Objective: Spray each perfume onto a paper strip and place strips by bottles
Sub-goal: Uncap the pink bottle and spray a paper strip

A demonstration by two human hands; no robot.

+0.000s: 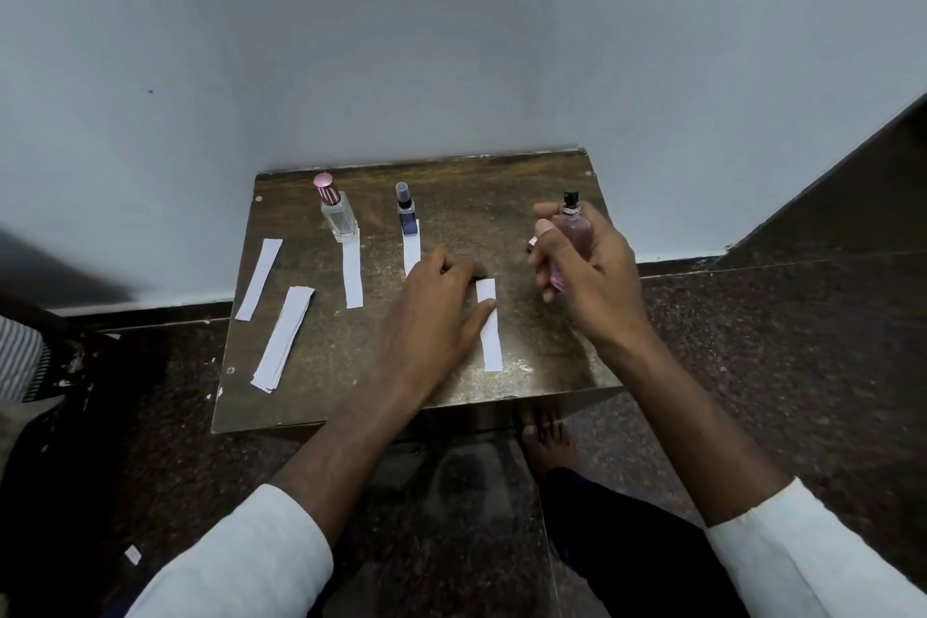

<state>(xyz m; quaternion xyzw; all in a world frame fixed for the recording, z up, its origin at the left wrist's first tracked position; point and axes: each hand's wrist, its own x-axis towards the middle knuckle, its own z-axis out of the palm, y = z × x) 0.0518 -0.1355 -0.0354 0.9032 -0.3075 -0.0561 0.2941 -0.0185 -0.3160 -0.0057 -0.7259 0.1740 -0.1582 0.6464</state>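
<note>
- Right grip (pixel 577 261) is clenched around the pink perfume bottle (pixel 574 236), holding it upright above the right side of the counter (pixel 451 386), black spray nozzle on top and uncovered.
- Tucked into that same hand, a bit of pink peeks out by the lower fingers; it could be the cap, but I can't tell for sure.
- Left grip (pixel 436 296) lies flat and released, fingers spread, the thumb tip pressing down on a paper strip (pixel 489 324).
- That strip lies on the counter just left of the raised bottle, running front to back.
- Over at the back, the clear bottle with the striped pink cap (pixel 337 211) stands upright, its base touching the far end of a strip (pixel 352 274) that stretches toward the front.
- Next to it, the small dark blue bottle (pixel 407 213) stands upright too, with its own strip (pixel 411 253) laid in front of it, the near end hidden behind the left hand.
- On the counter's left edge, one single spare strip (pixel 259 279) lies at a slant, and near it a stack of strips (pixel 282 339) sits at a similar slant.
- White sleeves (pixel 251 557) cover both forearms, and a bare foot (pixel 547 442) shows on the floor under the counter's front edge.
</note>
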